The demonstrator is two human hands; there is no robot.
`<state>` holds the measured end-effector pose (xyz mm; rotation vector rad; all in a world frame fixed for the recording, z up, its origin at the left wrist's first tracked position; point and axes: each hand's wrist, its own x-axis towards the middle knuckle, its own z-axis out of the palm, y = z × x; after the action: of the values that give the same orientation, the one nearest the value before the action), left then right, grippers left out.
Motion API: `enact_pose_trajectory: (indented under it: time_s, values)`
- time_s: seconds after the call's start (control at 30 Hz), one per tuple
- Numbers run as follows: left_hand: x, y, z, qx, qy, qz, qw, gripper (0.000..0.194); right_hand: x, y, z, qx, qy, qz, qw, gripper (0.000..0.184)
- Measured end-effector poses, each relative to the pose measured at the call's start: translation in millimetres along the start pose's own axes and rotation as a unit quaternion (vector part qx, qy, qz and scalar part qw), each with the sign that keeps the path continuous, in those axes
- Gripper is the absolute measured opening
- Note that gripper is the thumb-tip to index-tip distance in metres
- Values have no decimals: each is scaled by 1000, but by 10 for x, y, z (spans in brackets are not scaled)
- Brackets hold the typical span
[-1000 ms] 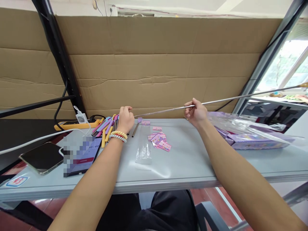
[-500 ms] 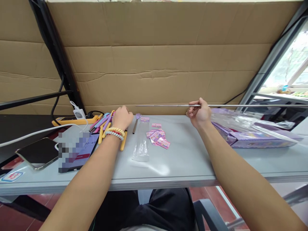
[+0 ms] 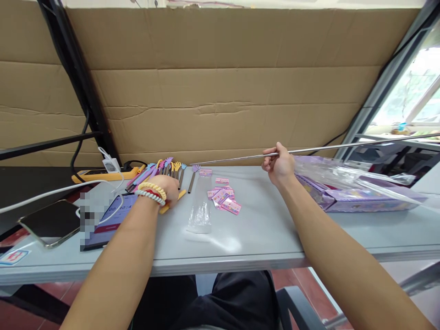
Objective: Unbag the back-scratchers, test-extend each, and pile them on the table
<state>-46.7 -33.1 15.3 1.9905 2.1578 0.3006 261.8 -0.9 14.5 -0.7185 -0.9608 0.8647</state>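
Observation:
My left hand [image 3: 168, 189] is closed low over the table with a yellow stick [image 3: 181, 195] under its fingers, tilted and showing at both sides. Just behind it lie several small back scratchers [image 3: 176, 167] with yellow, blue and purple claw heads, partly hidden by the hand. A purple-headed back scratcher [image 3: 193, 178] lies apart, right of them. My right hand [image 3: 279, 165], raised near the back of the table, pinches a long thin metal rod [image 3: 319, 148]. The rod tapers leftward and runs out of view at the right.
A clear plastic sleeve [image 3: 199, 217] lies mid-table beside several pink cards [image 3: 225, 199]. To the right sits a purple box [image 3: 371, 197] under clear plastic. On the left are a dark phone [image 3: 51, 222], another lit phone [image 3: 106, 227] and a yellow power strip [image 3: 103, 174]. Cardboard [image 3: 223, 87] stands behind.
My left hand has come down and toward me onto the yellow stick, which has turned aslant, uncovering claw heads behind. The rod in my right hand has tilted, its thin left end lower.

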Motion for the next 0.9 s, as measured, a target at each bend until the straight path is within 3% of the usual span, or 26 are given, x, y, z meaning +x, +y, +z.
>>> enact_pose_trajectory:
  time_s: [0.03,0.07,0.1,0.2,0.3,0.37,0.6,0.77,0.9]
  values:
    - [-3,-10,-48,4,-82,-12,997,15,2,3,-4,2,-1,-1,1000,40]
    - [4,-31,-98,-6,-119,-15,993,13,3,6,-7,3,-2,-3,1000,40]
    - [23,-60,-146,-22,-121,-19,992,10,4,8,-10,5,-1,-4,1000,41]
    - [124,-168,-229,-57,45,-52,996,4,1,9,-18,8,2,-5,1000,40]
    - [233,-273,-203,-51,217,-115,968,17,-1,11,-22,8,10,4,1000,40]
    - [290,-335,-150,-65,272,-149,948,24,2,17,-24,3,14,8,1000,40]
    - [432,-467,-12,-107,306,-172,930,27,14,31,-45,4,12,1,1000,41]
    - [501,-410,46,-106,325,-173,924,25,13,8,-41,7,12,-5,1000,41]
    - [546,-366,104,-90,307,-189,928,26,8,-3,-25,8,-4,-13,1000,43]
